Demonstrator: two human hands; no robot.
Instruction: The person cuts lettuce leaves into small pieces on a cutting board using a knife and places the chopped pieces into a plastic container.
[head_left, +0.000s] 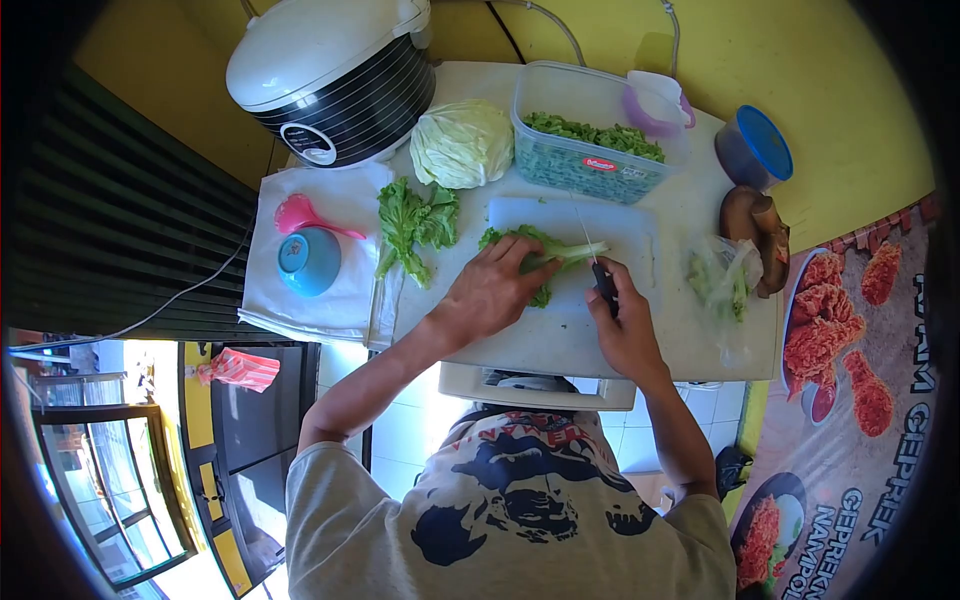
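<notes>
My left hand is closed over a bunch of lettuce and presses it on the white cutting board. The pale stem end points right, out past my fingertips. In my right hand is the black handle of a knife; its thin blade stands at the stem end. Left of the board lies another lettuce leaf bunch. Behind the board, a clear plastic container holds chopped greens. A cabbage sits beside the container.
A rice cooker stands at the back left. On a white cloth are a blue bowl and a pink ladle. To the right are a plastic bag with green scraps, a brown wooden object and a blue-lidded tub.
</notes>
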